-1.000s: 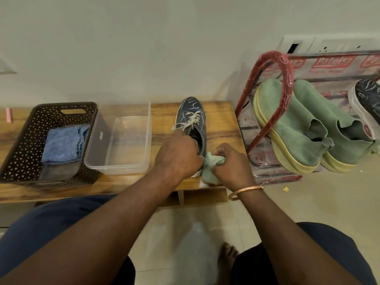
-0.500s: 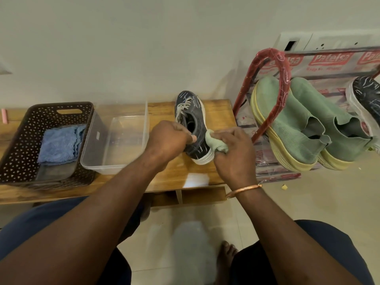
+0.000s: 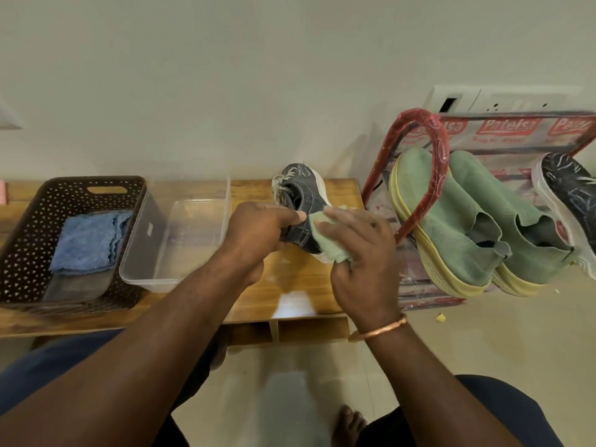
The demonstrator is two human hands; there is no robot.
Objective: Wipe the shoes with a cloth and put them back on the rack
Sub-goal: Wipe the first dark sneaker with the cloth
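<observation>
Against pale wall [image 3: 225, 75], wooden bench [image 3: 300, 279], beige floor [image 3: 483, 343].

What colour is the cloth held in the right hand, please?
Light green; the cloth shows best in the head view.

- Soft, even indoor light fell; shadows were faint.
- A pale glare patch lay on the wooden table [image 3: 295, 304].
- The right hand [image 3: 361, 259] was slightly motion-blurred.
- Wide-angle distortion bent the edges.

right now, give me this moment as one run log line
step: wiping | left hand: grips dark blue shoe | right hand: holds green cloth against its side | rack: shoe not yet returned
</observation>
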